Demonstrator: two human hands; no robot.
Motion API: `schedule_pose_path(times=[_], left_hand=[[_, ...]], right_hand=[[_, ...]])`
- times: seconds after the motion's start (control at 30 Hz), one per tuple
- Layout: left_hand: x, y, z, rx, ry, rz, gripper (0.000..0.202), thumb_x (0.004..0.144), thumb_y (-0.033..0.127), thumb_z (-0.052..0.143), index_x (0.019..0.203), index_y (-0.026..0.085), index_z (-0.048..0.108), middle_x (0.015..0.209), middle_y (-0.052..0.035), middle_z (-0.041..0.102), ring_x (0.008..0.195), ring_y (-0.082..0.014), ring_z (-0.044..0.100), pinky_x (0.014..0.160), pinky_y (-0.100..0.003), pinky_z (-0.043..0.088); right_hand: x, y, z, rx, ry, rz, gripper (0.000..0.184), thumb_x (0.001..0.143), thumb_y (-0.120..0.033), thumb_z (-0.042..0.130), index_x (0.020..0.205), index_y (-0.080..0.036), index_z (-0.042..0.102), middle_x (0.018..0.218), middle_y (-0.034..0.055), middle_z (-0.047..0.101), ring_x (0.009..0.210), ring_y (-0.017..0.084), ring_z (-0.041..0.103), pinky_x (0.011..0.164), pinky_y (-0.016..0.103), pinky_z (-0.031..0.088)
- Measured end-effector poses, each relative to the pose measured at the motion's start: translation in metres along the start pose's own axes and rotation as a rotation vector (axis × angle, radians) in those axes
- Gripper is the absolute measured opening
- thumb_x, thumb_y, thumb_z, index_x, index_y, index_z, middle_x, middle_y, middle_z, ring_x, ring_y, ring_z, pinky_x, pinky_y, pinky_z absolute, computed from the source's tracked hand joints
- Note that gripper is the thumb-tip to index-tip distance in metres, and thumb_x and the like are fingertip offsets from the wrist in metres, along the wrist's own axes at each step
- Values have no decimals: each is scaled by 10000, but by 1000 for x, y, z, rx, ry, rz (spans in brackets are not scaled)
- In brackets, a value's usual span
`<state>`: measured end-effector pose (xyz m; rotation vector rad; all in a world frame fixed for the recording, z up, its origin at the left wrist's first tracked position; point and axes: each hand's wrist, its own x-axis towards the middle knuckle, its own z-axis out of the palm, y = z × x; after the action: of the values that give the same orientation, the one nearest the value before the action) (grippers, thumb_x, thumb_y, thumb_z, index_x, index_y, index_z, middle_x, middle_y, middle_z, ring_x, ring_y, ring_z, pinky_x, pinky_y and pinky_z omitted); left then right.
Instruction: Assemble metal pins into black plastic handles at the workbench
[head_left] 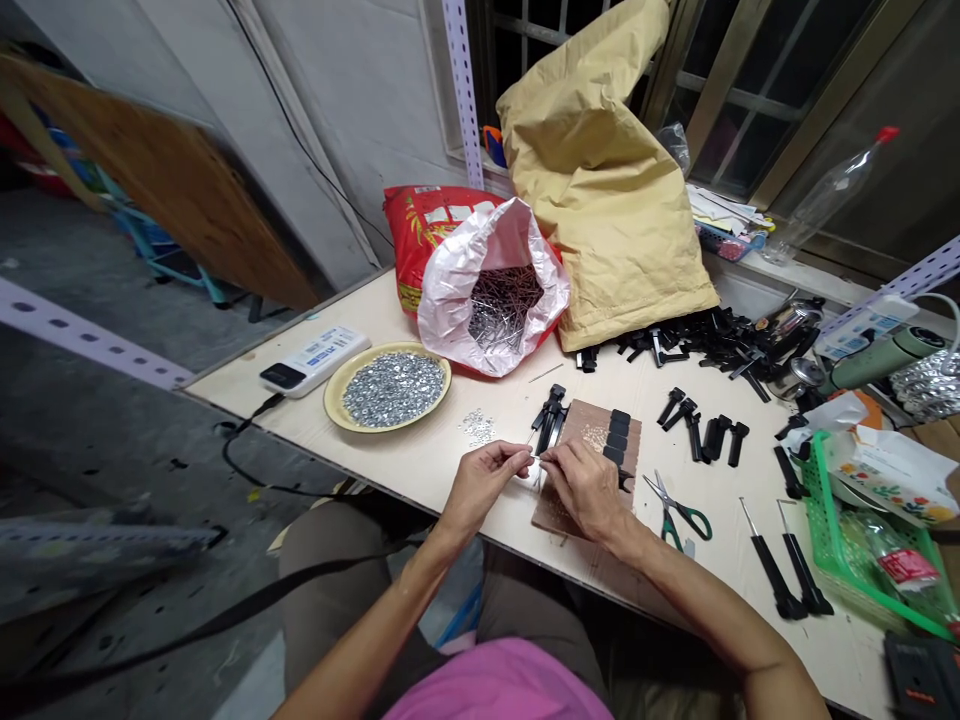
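Observation:
My left hand (pixel 484 480) and my right hand (pixel 589 487) meet at the table's front edge, fingertips almost touching. Each is closed in a pinch on a small, thin piece that looks like metal; its kind is too small to make out. Under my right hand lies a brown board (pixel 626 425) bearing a row of black rectangular pieces (pixel 618 432) and a scatter of tiny gold-coloured bits (pixel 595 436). Just beyond my fingertips, black plastic parts with metal rods (pixel 553 408) lie together. To the left is a small spread of tiny silvery pieces (pixel 478 427).
A yellow dish (pixel 334 405) of silvery pieces stands left, before a red bag (pixel 420 235) of metal rods. Behind are a tan sack (pixel 622 230) and heaped black parts (pixel 720 340). Scissors (pixel 679 510), black-handled hooked tools (pixel 772 570) and a green basket (pixel 825 520) lie right.

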<state>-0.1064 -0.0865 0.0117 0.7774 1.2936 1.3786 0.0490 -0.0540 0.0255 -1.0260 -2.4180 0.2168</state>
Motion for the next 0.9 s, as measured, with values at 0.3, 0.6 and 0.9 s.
schedule_pose_path(times=[0.3, 0.6, 0.9], left_hand=[[1, -2, 0, 68, 0, 20, 244, 596, 369, 746, 708, 155, 710, 549, 2, 638, 561, -129, 573, 614, -252, 454], [3, -3, 1, 57, -9, 23, 256, 592, 386, 756, 708, 162, 712, 544, 3, 639, 558, -134, 580, 613, -257, 458], [6, -1, 1, 37, -25, 3, 275, 573, 401, 764, 699, 162, 712, 556, 1, 642, 556, -131, 575, 614, -256, 470]], right_hand=[[0, 3, 3, 127, -64, 95, 175, 931, -296, 480, 886, -184, 607, 824, 41, 634, 731, 154, 602, 590, 236, 421], [-1, 3, 6, 121, -50, 64, 163, 936, -266, 458, 916, -184, 598, 825, 47, 614, 732, 153, 600, 600, 237, 447], [2, 4, 5, 389, -86, 186, 150, 915, -246, 488, 849, -184, 608, 782, 22, 623, 716, 143, 585, 662, 250, 457]])
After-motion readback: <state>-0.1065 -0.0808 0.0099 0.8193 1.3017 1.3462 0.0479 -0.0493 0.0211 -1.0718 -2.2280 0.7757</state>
